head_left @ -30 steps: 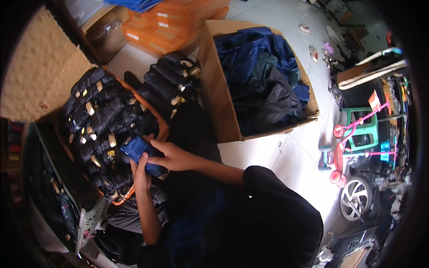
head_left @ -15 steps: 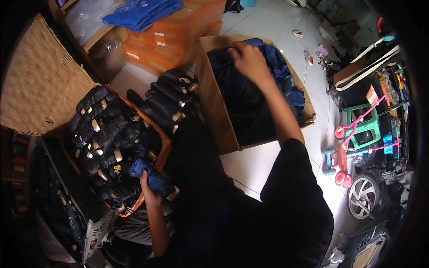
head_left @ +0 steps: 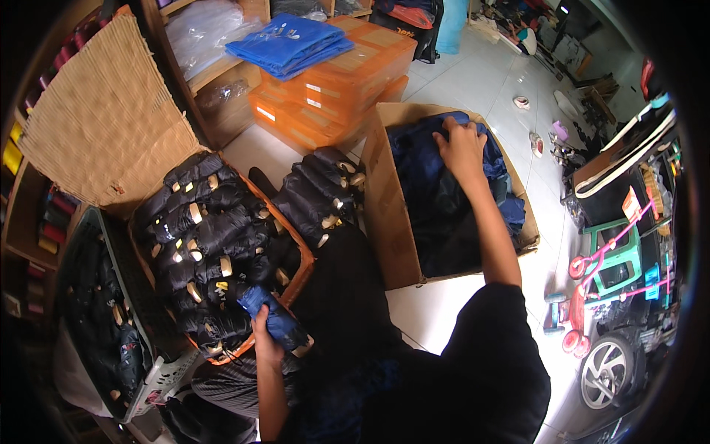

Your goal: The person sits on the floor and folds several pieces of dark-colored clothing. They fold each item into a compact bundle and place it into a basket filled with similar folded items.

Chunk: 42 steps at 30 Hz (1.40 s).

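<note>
My left hand [head_left: 265, 342] is closed around a rolled dark blue cloth bundle [head_left: 278, 323], which has a pale end piece at its lower right. It is held beside a large carton [head_left: 302, 257] packed with black rolled bundles [head_left: 237, 244] that show beige ends. My right hand [head_left: 464, 152] reaches into an open cardboard box [head_left: 390, 218] on the right. Its fingers are bent and apart over dark blue fabric [head_left: 421, 159] heaped inside; fingertips seem to touch the cloth.
More black bundles [head_left: 318, 185] lie between carton and box. Orange-wrapped boxes [head_left: 355, 70] stand behind, topped by blue bags [head_left: 292, 41]. A plastic crate [head_left: 159, 381] holds dark bundles at left. A pink scooter [head_left: 580, 296], green stool [head_left: 617, 259] and wheel [head_left: 606, 374] are at right.
The view has shifted, so the scene sits lower and further right. My right hand has come down onto the blue fabric, its fingers now spread. My left hand keeps the blue bundle.
</note>
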{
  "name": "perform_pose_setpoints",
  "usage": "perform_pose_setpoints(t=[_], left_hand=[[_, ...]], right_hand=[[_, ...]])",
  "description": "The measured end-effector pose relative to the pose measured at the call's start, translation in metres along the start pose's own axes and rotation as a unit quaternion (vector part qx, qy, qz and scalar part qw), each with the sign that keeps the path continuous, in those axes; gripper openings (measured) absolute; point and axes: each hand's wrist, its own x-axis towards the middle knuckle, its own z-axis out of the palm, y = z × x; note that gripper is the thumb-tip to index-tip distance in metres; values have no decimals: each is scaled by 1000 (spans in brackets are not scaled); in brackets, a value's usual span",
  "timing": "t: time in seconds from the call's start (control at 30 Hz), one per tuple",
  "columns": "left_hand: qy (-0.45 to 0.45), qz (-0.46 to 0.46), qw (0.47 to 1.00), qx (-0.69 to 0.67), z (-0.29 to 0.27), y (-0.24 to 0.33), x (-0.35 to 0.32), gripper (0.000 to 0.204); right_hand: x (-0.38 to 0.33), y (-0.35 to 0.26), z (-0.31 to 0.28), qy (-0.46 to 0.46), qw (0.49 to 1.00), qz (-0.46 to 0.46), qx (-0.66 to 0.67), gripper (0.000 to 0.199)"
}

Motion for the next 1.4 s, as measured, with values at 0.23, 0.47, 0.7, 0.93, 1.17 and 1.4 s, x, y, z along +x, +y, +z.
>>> perform_pose_setpoints(t=[0.23,0.47,0.7,0.93,1.17,1.4], left_hand=[[-71,7,997,-6,22,19,-6,54],[14,18,1000,-9,12,25,-16,44],[62,14,997,-48,-23,15,-40,45],[58,27,996,65,23,3,-46,65],[-18,198,797,570,19,29,-13,37],[147,268,448,840,4,56,67,42]], right_hand=[[-96,-124,-22,137,944,-262,146,15],[-178,-216,54,-22,902,-364,231,12],[-239,-239,98,-128,819,-414,377,17],[-293,-210,90,-516,504,78,688,62],[-282,-148,108,-561,323,230,727,55],[-290,-135,127,-589,288,190,731,59]])
